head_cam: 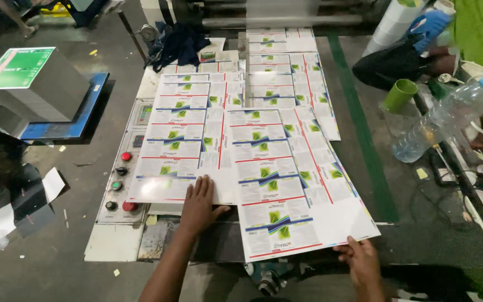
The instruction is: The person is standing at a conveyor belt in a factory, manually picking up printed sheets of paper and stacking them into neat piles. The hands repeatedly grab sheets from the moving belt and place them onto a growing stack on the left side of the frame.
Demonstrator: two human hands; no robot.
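A large printed sheet (292, 184), white with repeated green-and-blue label panels, lies uppermost on the table (420, 223), overlapping a second printed sheet (180, 140) to its left and more sheets (292, 72) farther back. Its near right corner juts past the table edge, and there the right hand (361, 263) pinches the margin between thumb and fingers. The left hand (199, 204) rests flat and released, fingers spread, apparently where the two front sheets overlap, though which one it presses is hard to tell. A careless tug at the corner could crease or skew the glossy sheet. A clear plastic bottle (448, 117) and green cup (401, 94) stand well right.
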